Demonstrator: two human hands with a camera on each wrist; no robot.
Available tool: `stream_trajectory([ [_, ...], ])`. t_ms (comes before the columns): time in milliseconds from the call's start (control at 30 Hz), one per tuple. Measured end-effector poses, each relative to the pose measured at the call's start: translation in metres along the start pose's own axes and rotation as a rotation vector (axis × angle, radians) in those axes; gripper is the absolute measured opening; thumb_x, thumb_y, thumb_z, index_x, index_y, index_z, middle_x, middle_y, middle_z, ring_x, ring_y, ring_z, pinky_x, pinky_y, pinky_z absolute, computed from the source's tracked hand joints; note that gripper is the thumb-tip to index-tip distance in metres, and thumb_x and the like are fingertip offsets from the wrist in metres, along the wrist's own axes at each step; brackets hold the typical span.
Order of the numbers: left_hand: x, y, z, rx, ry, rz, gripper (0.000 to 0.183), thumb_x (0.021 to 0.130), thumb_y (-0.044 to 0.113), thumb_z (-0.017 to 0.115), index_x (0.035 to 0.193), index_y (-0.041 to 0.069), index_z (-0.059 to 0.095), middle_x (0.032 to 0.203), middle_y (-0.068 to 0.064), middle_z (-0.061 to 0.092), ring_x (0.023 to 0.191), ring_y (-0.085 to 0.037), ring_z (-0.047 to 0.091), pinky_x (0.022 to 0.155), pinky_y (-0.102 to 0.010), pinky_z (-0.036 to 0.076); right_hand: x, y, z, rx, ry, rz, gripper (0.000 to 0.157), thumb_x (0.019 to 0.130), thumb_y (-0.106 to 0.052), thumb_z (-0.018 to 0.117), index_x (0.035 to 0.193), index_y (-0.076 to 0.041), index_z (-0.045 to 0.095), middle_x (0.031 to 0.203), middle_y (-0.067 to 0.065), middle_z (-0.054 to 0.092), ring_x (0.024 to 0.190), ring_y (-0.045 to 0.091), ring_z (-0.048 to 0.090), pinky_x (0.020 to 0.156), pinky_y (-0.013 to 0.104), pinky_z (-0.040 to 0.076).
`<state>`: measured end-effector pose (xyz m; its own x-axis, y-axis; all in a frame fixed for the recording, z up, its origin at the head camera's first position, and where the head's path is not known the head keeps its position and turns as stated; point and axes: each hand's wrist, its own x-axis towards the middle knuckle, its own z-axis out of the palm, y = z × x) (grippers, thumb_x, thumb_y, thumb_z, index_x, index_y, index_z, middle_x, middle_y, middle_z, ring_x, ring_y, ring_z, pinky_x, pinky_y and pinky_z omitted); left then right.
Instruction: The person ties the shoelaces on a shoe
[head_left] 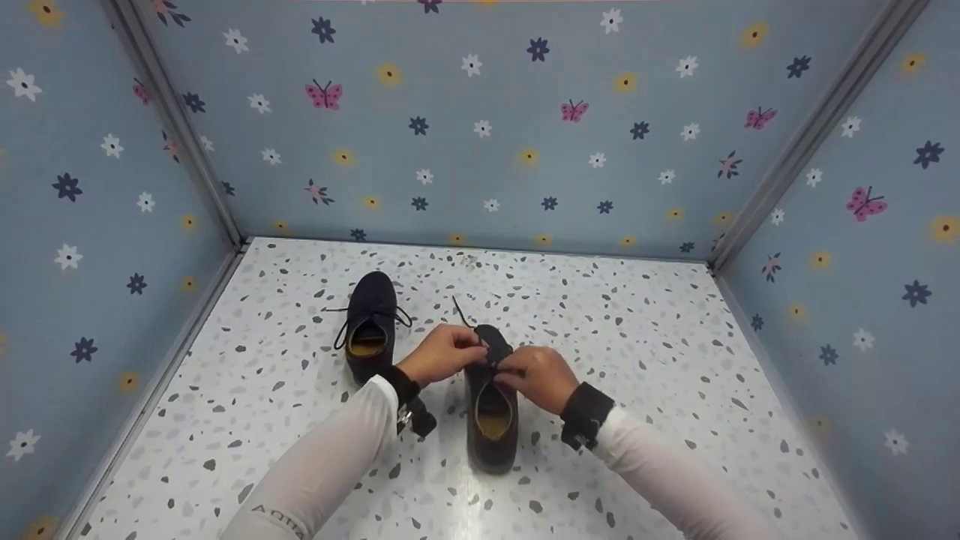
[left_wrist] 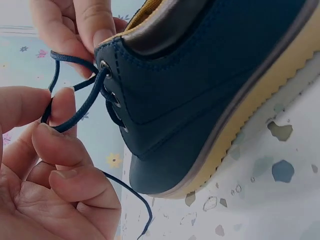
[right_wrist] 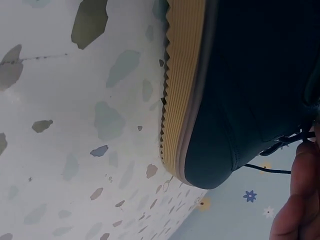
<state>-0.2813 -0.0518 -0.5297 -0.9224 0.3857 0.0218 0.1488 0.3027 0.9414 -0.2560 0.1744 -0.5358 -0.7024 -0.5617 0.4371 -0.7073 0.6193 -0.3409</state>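
A dark blue ankle-high shoe with a yellow lining and a ridged tan sole stands on the floor, toe pointing away from me. My left hand pinches its dark blue shoelace between thumb and fingers, as the left wrist view shows. There the lace curves in a loop out from the top eyelet, and a loose end hangs below the hand. On the other side of the shoe's opening, my right hand pinches the lace close to the eyelets. Its fingertips are partly hidden in the right wrist view.
A matching shoe stands to the left, its lace spread out in loops on both sides. The speckled white surface is enclosed by blue flowered panels at the back and both sides.
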Motion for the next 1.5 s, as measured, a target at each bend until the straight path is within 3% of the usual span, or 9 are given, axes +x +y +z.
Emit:
stream_trajectory([
  [133, -0.004, -0.003, -0.003, 0.029, -0.028, 0.007, 0.013, 0.093, 0.011, 0.072, 0.095, -0.001, 0.077, 0.092, -0.006, 0.076, 0.075, -0.005, 0.060, 0.069, -0.023, 0.048, -0.004, 0.008, -0.008, 0.046, -0.029, -0.046, 0.007, 0.086, -0.016, 0.085, 0.092, -0.013, 0.083, 0.087, 0.001, 0.080, 0.076, 0.014, 0.073, 0.070, 0.027, 0.059],
  [233, -0.007, -0.004, -0.006, 0.052, -0.053, -0.004, 0.013, 0.093, 0.012, 0.071, 0.096, 0.002, 0.078, 0.087, -0.001, 0.074, 0.073, -0.005, 0.059, 0.066, -0.023, 0.046, -0.007, 0.016, -0.015, 0.062, -0.034, -0.029, 0.006, 0.086, -0.013, 0.085, 0.092, -0.012, 0.083, 0.086, 0.001, 0.080, 0.073, 0.014, 0.072, 0.067, 0.026, 0.058],
  [467, -0.011, -0.010, -0.010, 0.077, -0.095, 0.013, 0.011, 0.094, 0.012, 0.070, 0.094, 0.004, 0.078, 0.087, -0.001, 0.073, 0.073, -0.007, 0.057, 0.064, -0.023, 0.043, 0.005, 0.036, -0.031, 0.056, -0.072, 0.160, 0.003, 0.090, -0.014, 0.081, 0.092, -0.014, 0.083, 0.086, 0.001, 0.080, 0.072, 0.011, 0.069, 0.068, 0.027, 0.057],
  [667, -0.011, -0.013, -0.012, 0.093, -0.113, 0.007, 0.011, 0.095, 0.014, 0.070, 0.095, 0.005, 0.077, 0.086, 0.003, 0.069, 0.069, -0.006, 0.055, 0.061, -0.023, 0.043, 0.025, 0.043, -0.034, 0.166, -0.150, 0.356, 0.017, 0.097, -0.027, 0.075, 0.091, -0.013, 0.082, 0.083, 0.001, 0.078, 0.069, 0.006, 0.064, 0.068, 0.028, 0.054],
  [867, -0.011, -0.014, -0.009, 0.083, -0.126, 0.016, 0.010, 0.095, 0.013, 0.071, 0.094, 0.004, 0.077, 0.081, 0.006, 0.066, 0.067, -0.005, 0.054, 0.062, -0.021, 0.044, 0.041, 0.045, -0.026, 0.190, -0.194, 0.432, 0.023, 0.101, -0.032, 0.070, 0.090, -0.015, 0.081, 0.081, 0.001, 0.075, 0.068, 0.006, 0.061, 0.068, 0.028, 0.051],
  [1067, -0.011, -0.015, -0.007, 0.096, -0.124, 0.049, 0.010, 0.094, 0.011, 0.072, 0.094, 0.003, 0.078, 0.089, -0.004, 0.074, 0.076, -0.006, 0.058, 0.070, -0.022, 0.047, 0.048, 0.045, -0.017, 0.222, -0.236, 0.507, 0.033, 0.102, -0.036, 0.067, 0.085, -0.012, 0.079, 0.074, 0.006, 0.073, 0.061, 0.008, 0.057, 0.061, 0.026, 0.046],
  [1267, -0.011, -0.016, -0.007, 0.111, -0.130, 0.043, 0.010, 0.094, 0.013, 0.071, 0.094, 0.005, 0.078, 0.085, 0.002, 0.071, 0.076, -0.006, 0.058, 0.071, -0.023, 0.048, 0.048, 0.040, -0.007, 0.269, -0.349, 0.517, 0.045, 0.102, -0.044, 0.065, 0.082, -0.006, 0.078, 0.075, 0.012, 0.074, 0.057, 0.008, 0.057, 0.057, 0.023, 0.045],
  [1433, -0.011, -0.016, -0.008, 0.111, -0.140, 0.045, 0.011, 0.095, 0.013, 0.071, 0.094, 0.005, 0.077, 0.083, 0.004, 0.069, 0.075, -0.006, 0.057, 0.072, -0.024, 0.048, 0.047, 0.036, 0.000, 0.318, -0.397, 0.493, 0.037, 0.096, -0.042, 0.072, 0.076, -0.011, 0.078, 0.065, 0.001, 0.070, 0.056, 0.006, 0.057, 0.056, 0.021, 0.045],
  [1500, -0.011, -0.015, -0.008, 0.109, -0.145, 0.045, 0.011, 0.095, 0.013, 0.071, 0.094, 0.004, 0.077, 0.082, 0.005, 0.068, 0.074, -0.006, 0.056, 0.071, -0.024, 0.047, 0.047, 0.035, 0.001, 0.331, -0.383, 0.474, 0.030, 0.095, -0.037, 0.075, 0.079, -0.012, 0.079, 0.064, -0.010, 0.066, 0.057, 0.004, 0.057, 0.056, 0.020, 0.045],
])
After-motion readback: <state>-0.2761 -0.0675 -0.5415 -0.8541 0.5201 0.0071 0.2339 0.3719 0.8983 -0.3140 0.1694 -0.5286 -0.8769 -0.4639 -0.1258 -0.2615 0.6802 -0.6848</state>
